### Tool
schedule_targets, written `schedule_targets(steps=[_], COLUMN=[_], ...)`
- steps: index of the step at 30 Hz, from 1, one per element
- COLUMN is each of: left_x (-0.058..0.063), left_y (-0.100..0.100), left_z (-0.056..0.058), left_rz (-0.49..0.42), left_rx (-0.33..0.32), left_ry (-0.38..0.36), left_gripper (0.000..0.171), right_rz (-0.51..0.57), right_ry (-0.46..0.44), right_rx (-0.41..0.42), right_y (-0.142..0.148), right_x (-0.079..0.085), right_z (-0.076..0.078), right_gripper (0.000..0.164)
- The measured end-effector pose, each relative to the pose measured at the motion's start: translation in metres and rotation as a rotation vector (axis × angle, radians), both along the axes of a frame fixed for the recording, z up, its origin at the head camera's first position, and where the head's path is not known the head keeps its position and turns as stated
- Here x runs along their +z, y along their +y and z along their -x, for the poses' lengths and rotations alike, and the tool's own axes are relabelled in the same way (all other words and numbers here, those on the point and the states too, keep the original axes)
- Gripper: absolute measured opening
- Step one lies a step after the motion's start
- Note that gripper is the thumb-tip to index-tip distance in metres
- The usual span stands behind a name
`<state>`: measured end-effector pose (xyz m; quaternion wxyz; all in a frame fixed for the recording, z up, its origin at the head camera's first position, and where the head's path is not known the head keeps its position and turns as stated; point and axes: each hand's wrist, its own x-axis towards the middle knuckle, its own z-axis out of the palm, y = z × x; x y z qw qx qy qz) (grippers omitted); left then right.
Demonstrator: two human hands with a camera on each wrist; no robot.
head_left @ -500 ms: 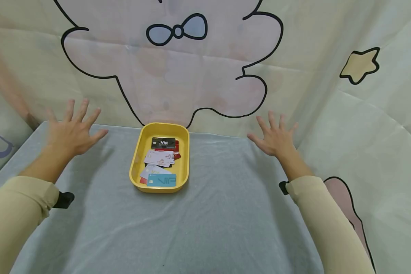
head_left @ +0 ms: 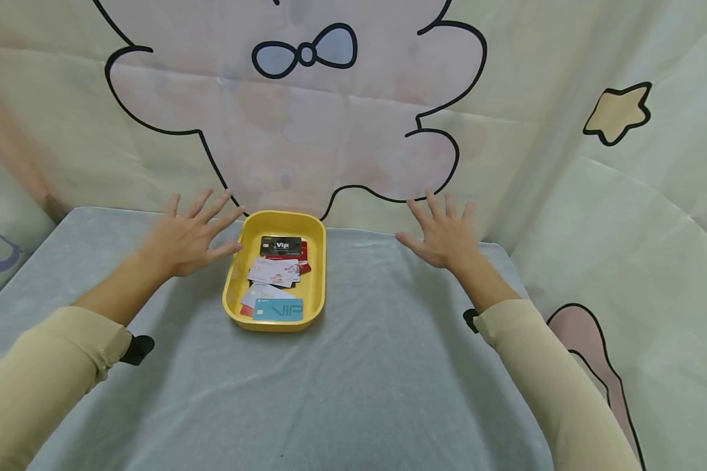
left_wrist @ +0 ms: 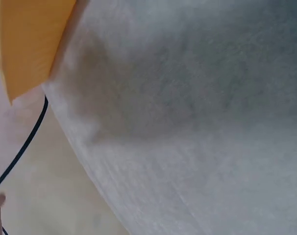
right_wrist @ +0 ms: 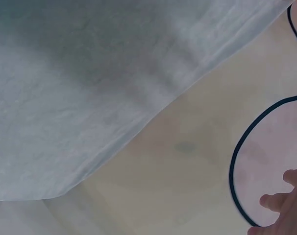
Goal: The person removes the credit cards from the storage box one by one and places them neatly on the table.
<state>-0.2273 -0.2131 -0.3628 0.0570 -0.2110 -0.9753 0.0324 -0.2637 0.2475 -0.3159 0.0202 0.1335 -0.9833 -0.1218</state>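
A yellow tray (head_left: 318,288) stands near the back edge of the cloth-covered table, with several cards in it. On top lie a black card (head_left: 280,246) marked Vip, a white card (head_left: 271,270) and a blue card (head_left: 278,310); red ones show from beneath. My left hand (head_left: 185,242) is spread above the table just left of the tray, its thumb tip overlapping the rim in the head view. To the right of the tray, my right hand (head_left: 442,239) is held with fingers apart and holds nothing. In the right wrist view a few fingers (right_wrist: 276,201) show at the lower right.
A grey-blue cloth (head_left: 353,392) covers the table. Behind it hangs a pale curtain (head_left: 524,131) with a cartoon outline, a bow (head_left: 306,54) and a star (head_left: 617,114). Each wrist carries a black strap piece (head_left: 137,350).
My left hand has moved right, up to the tray's left side. My right hand has shifted a little left, nearer the tray. The tray and cards have stayed where they were.
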Motion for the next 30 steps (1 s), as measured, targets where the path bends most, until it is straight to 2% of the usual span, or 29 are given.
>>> schedule_targets(steps=[3, 6, 13, 15, 18, 21, 25, 30], left_x=[-0.004, -0.009, -0.019, -0.021, -0.024, -0.026, -0.03, -0.032], left_y=[0.008, 0.012, 0.015, 0.016, 0.017, 0.017, 0.017, 0.015], left_z=[-0.003, -0.005, -0.008, -0.008, -0.008, -0.008, -0.009, -0.01], left_rz=[0.003, 0.002, 0.017, 0.013, -0.004, -0.027, -0.047, -0.075], left_rx=[-0.067, -0.094, -0.102, -0.1, -0.088, -0.081, -0.074, -0.074], left_ry=[-0.057, -0.114, -0.185, -0.201, -0.22, -0.22, -0.219, -0.228], left_gripper=[0.077, 0.077, 0.079, 0.079, 0.08, 0.081, 0.081, 0.078], right_rz=[-0.004, 0.078, 0.479, 0.586, 0.691, 0.761, 0.839, 0.882], right_ry=[-0.012, -0.059, -0.254, -0.295, -0.346, -0.417, -0.531, -0.59], right_rx=[0.031, 0.054, 0.027, 0.045, 0.121, 0.145, 0.1, 0.092], right_y=[-0.01, -0.021, -0.05, -0.057, -0.066, -0.075, -0.089, -0.107], right_x=[0.002, 0.004, 0.011, 0.011, 0.012, 0.014, 0.018, 0.018], right_z=[-0.002, -0.006, -0.015, -0.016, -0.016, -0.014, -0.015, -0.018], right_gripper=[0.084, 0.083, 0.087, 0.087, 0.085, 0.084, 0.083, 0.078])
